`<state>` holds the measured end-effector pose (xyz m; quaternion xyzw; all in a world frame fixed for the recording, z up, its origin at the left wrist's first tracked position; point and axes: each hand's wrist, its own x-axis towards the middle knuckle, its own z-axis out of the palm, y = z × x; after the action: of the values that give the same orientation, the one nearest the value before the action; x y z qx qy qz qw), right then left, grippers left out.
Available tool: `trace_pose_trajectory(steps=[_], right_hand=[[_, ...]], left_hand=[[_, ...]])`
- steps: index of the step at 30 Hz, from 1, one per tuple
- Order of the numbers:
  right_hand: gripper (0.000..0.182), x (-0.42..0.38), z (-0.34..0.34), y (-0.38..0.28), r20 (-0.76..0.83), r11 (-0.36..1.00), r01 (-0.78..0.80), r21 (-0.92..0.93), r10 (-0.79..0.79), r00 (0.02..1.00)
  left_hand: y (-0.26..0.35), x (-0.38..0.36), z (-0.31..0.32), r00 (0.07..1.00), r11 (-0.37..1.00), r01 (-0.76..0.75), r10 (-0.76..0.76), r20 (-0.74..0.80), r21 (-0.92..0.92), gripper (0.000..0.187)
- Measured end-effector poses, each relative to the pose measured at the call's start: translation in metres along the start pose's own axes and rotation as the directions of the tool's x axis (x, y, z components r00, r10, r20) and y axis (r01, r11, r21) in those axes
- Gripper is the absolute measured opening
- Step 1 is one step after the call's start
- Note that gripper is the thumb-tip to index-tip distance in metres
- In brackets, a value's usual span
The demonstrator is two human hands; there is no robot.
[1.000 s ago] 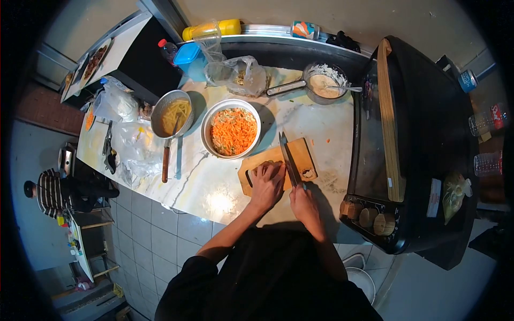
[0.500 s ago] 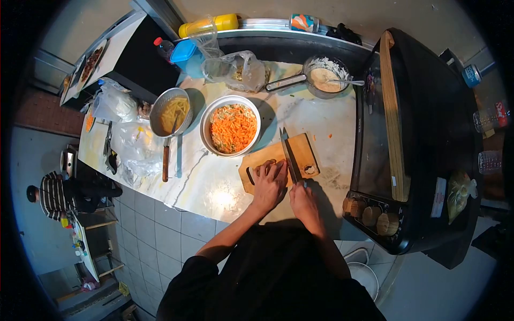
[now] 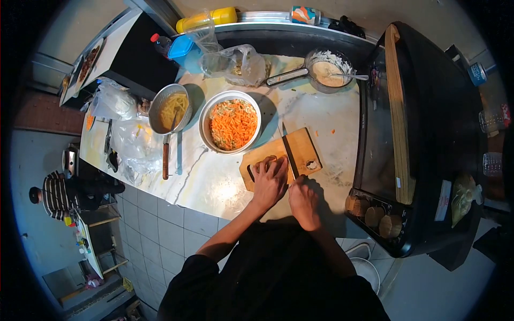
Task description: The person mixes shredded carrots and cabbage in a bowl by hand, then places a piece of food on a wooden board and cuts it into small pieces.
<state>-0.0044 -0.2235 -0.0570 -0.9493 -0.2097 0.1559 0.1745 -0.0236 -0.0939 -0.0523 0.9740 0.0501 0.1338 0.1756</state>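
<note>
My right hand (image 3: 304,202) is closed round the handle of a knife (image 3: 289,153), whose dark blade lies across a wooden cutting board (image 3: 303,145). My left hand (image 3: 270,184) presses down on the board just left of the blade, fingers bent over a food piece that is mostly hidden. Small pale scraps (image 3: 311,165) sit at the board's right end. Behind the board stands a white bowl (image 3: 203,131) of shredded orange and pale food (image 3: 233,124).
A saucepan (image 3: 154,115) with yellow strips and plastic bags (image 3: 134,142) are at the left. A pan of batter (image 3: 326,73) with a spoon stands at the back. A black oven (image 3: 433,144) borders the right. Another person (image 3: 56,195) is far left.
The knife has tilted a little, and my right hand has shifted slightly back and turned on its handle. My left hand stays on the board. The whole view has shifted slightly.
</note>
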Motion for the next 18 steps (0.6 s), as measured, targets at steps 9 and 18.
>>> trace_pose_trajectory(steps=[9, 18], right_hand=[[0.02, 0.0, -0.021, 0.003, 0.031, 0.995, 0.052, -0.085, -0.05, 0.998], [0.026, 0.015, -0.037, 0.01, 0.144, 0.976, -0.012, 0.216, -0.02, 0.989]], left_hand=[[0.002, -0.001, -0.004, 1.0, 1.0, 0.001, -0.001, 0.001, 0.028, 0.047], [0.001, -0.002, -0.002, 1.0, 0.999, -0.006, 0.006, -0.012, 0.036, 0.049]])
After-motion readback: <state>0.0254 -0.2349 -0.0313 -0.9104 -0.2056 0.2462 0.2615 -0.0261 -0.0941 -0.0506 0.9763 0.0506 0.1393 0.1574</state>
